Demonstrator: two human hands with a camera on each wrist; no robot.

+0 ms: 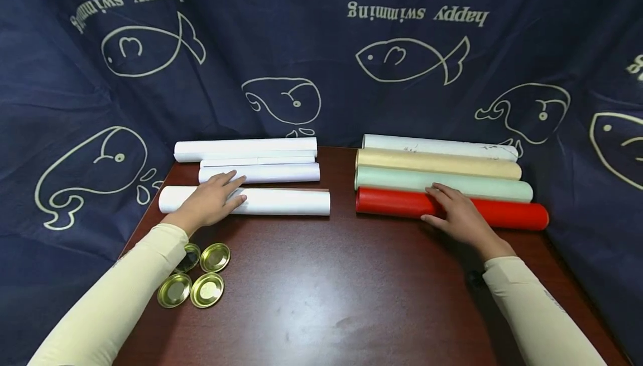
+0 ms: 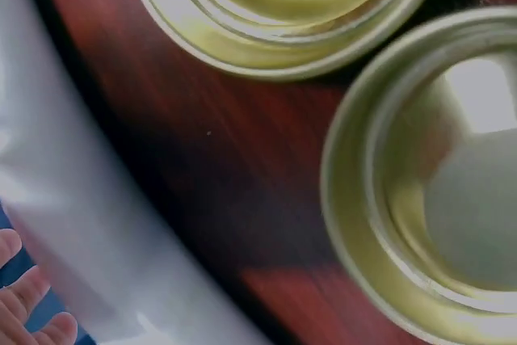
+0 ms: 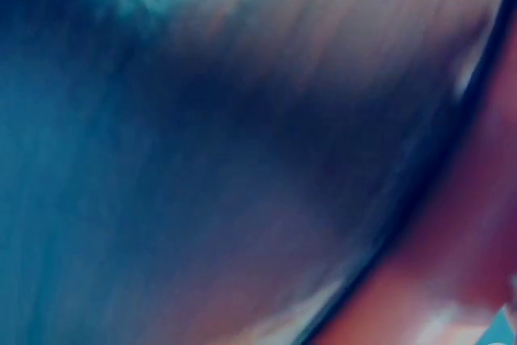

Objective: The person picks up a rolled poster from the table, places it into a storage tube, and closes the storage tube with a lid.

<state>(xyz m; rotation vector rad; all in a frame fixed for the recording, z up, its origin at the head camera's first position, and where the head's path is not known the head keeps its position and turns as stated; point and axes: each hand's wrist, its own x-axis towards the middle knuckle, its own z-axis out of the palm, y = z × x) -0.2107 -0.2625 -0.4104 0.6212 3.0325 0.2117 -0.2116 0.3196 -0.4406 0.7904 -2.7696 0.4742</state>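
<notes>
Red paper roll lies at the front of a group of four rolls on the right side of a dark wooden table, with a pale green roll just behind it, then a tan roll and a white roll at the back. The right hand rests on top of the red roll, fingers nearly straight and draped over it, not curled round it. On the left side lie four white rolls; the left hand lies flat, fingers spread, on the nearest white roll. Four shallow gold metal lids sit near the left forearm, close to the table edge. The right wrist view is too blurred to read.

Both rolls are round and only pressed from above, so a push could send either one rolling forward. The left sleeve passes right over the lids and could knock them off the table.
</notes>
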